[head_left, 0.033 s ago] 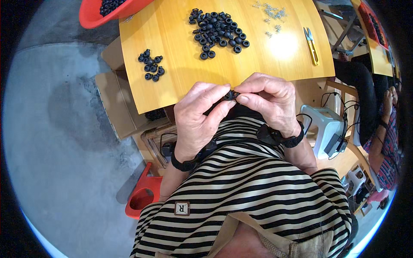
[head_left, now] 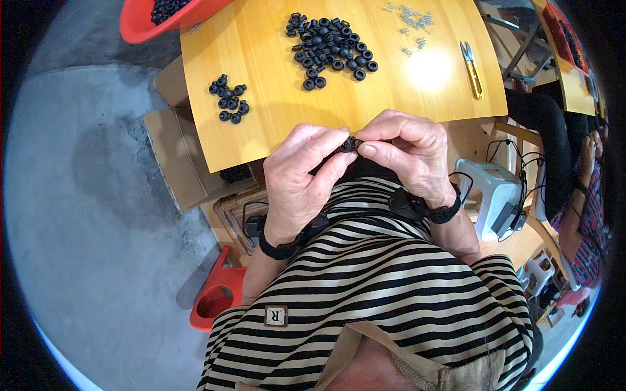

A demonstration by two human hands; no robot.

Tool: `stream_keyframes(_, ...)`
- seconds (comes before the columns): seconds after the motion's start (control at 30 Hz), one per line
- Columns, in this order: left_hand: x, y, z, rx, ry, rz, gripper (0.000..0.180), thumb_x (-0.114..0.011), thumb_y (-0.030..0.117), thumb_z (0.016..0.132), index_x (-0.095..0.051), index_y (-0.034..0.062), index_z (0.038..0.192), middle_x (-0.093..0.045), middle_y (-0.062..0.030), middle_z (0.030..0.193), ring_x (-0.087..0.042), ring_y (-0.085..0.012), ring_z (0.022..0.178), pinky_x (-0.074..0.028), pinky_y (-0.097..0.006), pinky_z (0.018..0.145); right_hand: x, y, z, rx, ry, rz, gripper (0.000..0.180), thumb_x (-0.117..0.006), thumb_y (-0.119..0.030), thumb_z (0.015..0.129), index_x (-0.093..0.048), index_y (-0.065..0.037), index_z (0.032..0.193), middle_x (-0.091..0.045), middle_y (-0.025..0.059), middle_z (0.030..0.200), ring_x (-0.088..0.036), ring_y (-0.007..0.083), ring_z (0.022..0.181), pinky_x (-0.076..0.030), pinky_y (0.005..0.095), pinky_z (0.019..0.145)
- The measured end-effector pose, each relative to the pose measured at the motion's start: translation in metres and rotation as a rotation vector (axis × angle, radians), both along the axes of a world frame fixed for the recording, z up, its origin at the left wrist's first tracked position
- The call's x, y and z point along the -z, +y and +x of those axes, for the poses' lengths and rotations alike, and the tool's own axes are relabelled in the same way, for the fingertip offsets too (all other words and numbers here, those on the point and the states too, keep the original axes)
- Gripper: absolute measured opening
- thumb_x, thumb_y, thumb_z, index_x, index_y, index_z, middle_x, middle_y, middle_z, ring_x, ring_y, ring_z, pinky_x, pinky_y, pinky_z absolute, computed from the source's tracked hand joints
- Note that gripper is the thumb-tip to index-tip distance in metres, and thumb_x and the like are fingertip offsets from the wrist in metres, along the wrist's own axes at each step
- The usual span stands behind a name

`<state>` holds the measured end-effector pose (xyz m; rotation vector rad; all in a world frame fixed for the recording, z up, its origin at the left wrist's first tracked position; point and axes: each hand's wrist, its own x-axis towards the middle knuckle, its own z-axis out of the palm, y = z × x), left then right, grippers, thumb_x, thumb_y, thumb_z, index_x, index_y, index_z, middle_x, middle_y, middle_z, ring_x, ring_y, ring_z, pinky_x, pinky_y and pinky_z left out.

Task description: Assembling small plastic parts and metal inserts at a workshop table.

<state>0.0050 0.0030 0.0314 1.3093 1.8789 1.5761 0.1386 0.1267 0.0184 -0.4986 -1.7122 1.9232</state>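
Just past the table's near edge, both my hands meet at a small round black part [head_left: 350, 144], rubber-like in look. My left hand [head_left: 298, 173] pinches its left side between thumb and index finger. From the right, the thumb and fingertips of my right hand [head_left: 412, 153] close on the same part. Fingertips cover much of it, so its exact shape cannot be made out. Beyond my hands, a large heap of black rings and caps [head_left: 336, 49] lies on the yellow table [head_left: 261, 72]. A smaller group of black knob-like pieces [head_left: 229, 99] sits at the left.
Tiny clear pieces [head_left: 414, 19] and yellow-handled thread snips [head_left: 472, 72] are on the table's right. A red basin [head_left: 140, 29] of black parts stands at far left. Below are a cardboard box [head_left: 173, 146], a red plastic object [head_left: 222, 290] and a pale stool [head_left: 486, 195]. Another person [head_left: 583, 208] sits at right.
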Motion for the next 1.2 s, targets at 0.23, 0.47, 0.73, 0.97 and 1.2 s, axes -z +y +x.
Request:
stream_keyframes(0.23,-0.007,0.000,0.002,-0.005,0.154,-0.082,0.031,-0.075,-0.006,0.071,-0.069,-0.0002,0.101,-0.066,-0.0116,0.089,-0.064,-0.0213,0.080,-0.051,-0.028,0.071,-0.002,0.001,-0.003,0.015,-0.021,0.144,0.008,-0.071,-0.003,0.084,-0.070,0.001,0.090,-0.066,0.0072,0.078,-0.059,0.0091,0.064,-0.047,0.0228,0.057)
stream_keyframes(0.47,0.001,0.001,0.002,-0.002,0.154,-0.057,0.032,-0.075,-0.005,0.072,-0.069,0.0002,0.102,-0.065,-0.0115,0.090,-0.064,-0.0221,0.080,-0.051,-0.029,0.071,0.012,0.008,-0.005,-0.119,-0.064,-0.387,0.009,-0.072,-0.005,0.084,-0.068,-0.003,0.092,-0.065,0.0006,0.077,-0.059,0.0067,0.063,-0.048,0.0197,0.057)
stream_keyframes(0.73,0.010,0.006,0.004,0.054,0.095,0.052,0.034,-0.076,-0.005,0.070,-0.069,0.0021,0.103,-0.064,-0.0088,0.089,-0.062,-0.0226,0.081,-0.051,-0.031,0.069,0.022,0.025,-0.006,-0.345,-0.074,-0.692,0.021,-0.077,-0.013,0.080,-0.066,0.000,0.092,-0.065,0.0024,0.076,-0.056,0.0075,0.060,-0.044,0.0197,0.052)
stream_keyframes(0.97,0.011,0.008,0.002,0.051,0.250,0.063,0.037,-0.080,0.001,0.064,-0.072,0.0060,0.100,-0.061,-0.0054,0.093,-0.057,-0.0281,0.096,-0.048,-0.037,0.081,0.030,0.018,-0.006,-0.418,-0.033,-0.829,0.030,-0.073,-0.022,0.081,-0.066,0.005,0.094,-0.062,0.0042,0.072,-0.052,0.0086,0.054,-0.040,0.0206,0.049)
stream_keyframes(1.2,0.013,0.008,0.008,0.028,0.211,0.079,0.036,-0.080,0.003,0.064,-0.072,0.0057,0.099,-0.060,-0.0059,0.093,-0.057,-0.0288,0.097,-0.048,-0.037,0.082,0.027,-0.004,-0.010,-0.291,0.105,-0.851,0.019,-0.067,-0.018,0.086,-0.063,-0.001,0.080,-0.044,-0.0057,0.059,-0.032,0.0024,0.048,-0.022,0.0210,0.043)
